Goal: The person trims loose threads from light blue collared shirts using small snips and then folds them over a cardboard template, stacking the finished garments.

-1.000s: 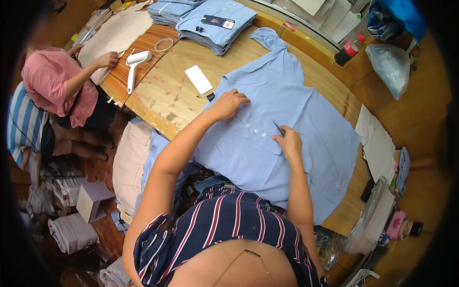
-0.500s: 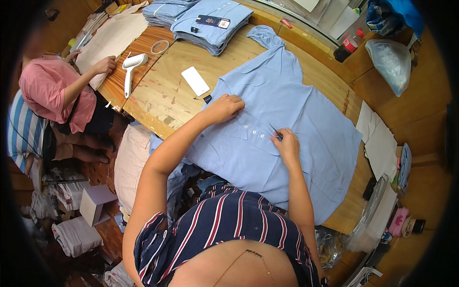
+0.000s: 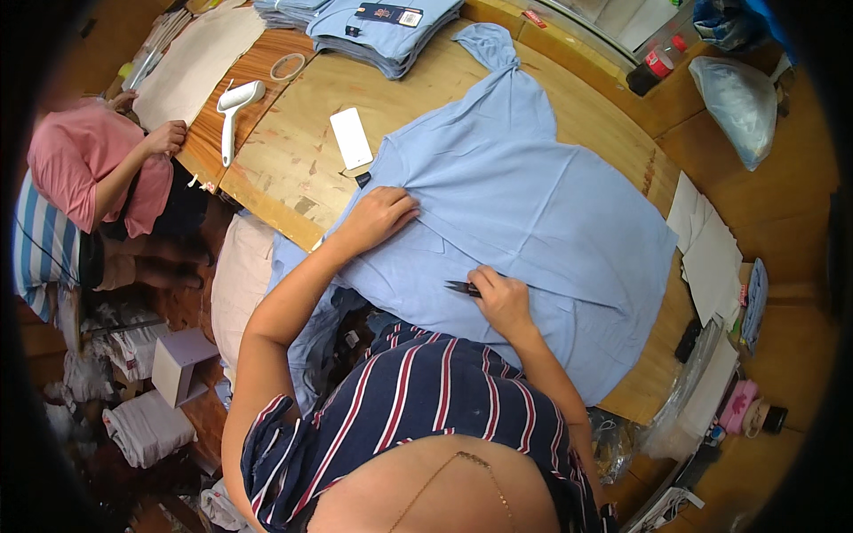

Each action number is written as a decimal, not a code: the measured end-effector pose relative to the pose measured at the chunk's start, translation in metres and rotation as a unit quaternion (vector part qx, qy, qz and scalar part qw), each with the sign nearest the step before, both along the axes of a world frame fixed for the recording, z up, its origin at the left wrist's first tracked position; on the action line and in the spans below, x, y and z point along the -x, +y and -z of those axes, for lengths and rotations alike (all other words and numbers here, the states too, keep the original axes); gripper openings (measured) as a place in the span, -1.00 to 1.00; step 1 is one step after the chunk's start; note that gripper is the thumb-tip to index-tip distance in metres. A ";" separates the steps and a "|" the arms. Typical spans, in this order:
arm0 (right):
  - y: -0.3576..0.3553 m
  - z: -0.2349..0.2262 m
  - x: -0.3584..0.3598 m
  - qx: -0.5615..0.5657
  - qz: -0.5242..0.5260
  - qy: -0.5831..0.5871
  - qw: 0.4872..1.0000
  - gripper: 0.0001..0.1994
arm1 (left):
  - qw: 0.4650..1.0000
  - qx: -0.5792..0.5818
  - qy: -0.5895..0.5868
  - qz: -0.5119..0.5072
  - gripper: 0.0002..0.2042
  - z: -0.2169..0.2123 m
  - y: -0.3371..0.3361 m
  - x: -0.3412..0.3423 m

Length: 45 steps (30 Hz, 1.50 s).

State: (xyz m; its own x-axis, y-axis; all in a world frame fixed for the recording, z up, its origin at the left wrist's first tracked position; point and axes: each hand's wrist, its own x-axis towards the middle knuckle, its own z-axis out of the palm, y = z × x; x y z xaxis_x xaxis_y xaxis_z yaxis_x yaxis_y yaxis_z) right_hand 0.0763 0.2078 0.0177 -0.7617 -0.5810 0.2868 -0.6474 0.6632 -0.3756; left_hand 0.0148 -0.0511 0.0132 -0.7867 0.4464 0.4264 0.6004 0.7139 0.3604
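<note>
A light blue shirt [image 3: 533, 195] lies spread over the wooden table in front of me, one sleeve stretching toward the far side. My left hand [image 3: 382, 216] is closed on the shirt near its dark neck label, pinching the fabric along the front opening. In my right hand [image 3: 503, 302] is a pair of dark thread snips [image 3: 461, 288], their blades pointing left just above the cloth. That hand rests low over the shirt's front, nearer to my body than the left. No buttons show along the front; a fold runs from my left fingers toward the right.
A white phone [image 3: 351, 139] and a lint roller [image 3: 236, 115] lie left of the shirt, near a tape roll [image 3: 288, 67]. Folded blue shirts [image 3: 382, 40] are stacked at the back. A co-worker in pink [image 3: 89, 160] stands at left. White papers [image 3: 711, 258] lie at right.
My right hand has moved left and closer to me with the snips, their blades turning left. My left hand has shifted left and nearer. The row of buttons is now out of sight.
</note>
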 end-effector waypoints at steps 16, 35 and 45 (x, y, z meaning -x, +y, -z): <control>-0.055 -0.007 0.066 0.114 0.196 -0.299 0.927 -0.67 | 0.986 -0.047 -0.146 -0.070 -0.92 -0.005 0.024 0.000; -0.057 0.000 0.029 0.086 0.146 -0.115 0.979 -0.74 | 0.880 -0.330 -0.313 -0.140 -0.97 -0.009 0.034 -0.028; -0.065 -0.006 0.029 0.019 0.149 -0.068 0.986 -0.78 | 0.931 -0.258 -0.239 -0.097 -0.95 -0.008 0.033 -0.036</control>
